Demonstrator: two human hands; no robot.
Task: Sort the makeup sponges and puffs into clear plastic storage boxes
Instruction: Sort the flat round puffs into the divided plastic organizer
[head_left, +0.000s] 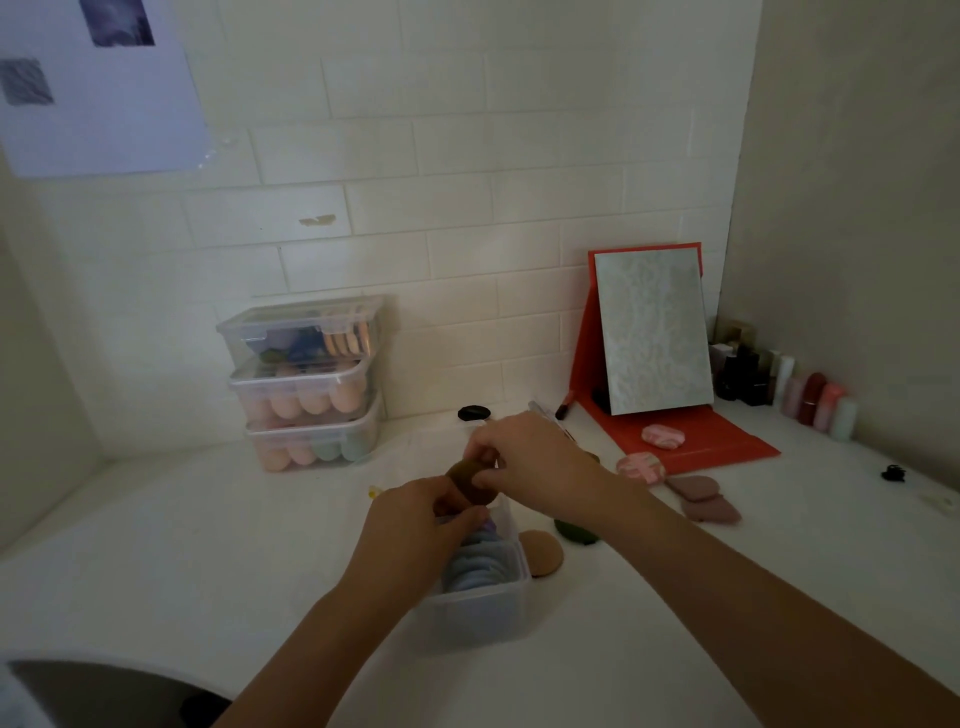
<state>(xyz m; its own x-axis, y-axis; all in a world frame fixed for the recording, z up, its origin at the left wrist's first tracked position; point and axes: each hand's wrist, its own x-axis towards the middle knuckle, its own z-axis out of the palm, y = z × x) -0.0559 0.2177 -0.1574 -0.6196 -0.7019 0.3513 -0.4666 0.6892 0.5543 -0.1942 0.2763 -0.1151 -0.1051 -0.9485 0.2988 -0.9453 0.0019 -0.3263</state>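
Head view: both hands, left (415, 514) and right (524, 457), pinch a brown puff (467, 480) above the open box (488, 603).

Both forearms bare to the frame edge, no sleeves visible. Left hand (410, 525) and right hand (530, 462): no rings, watch, bracelets or gloves that I can see. Nails too blurred to tell. Low light, detail soft.

Hands: left hand (415, 525) and right hand (524, 457) both pinch a brown puff (470, 480) above the open box (483, 608).
Box: holds pale blue puffs (475, 569).
Behind: three stacked closed boxes (306, 384) by the wall.
Right: red-framed mirror (652, 332).
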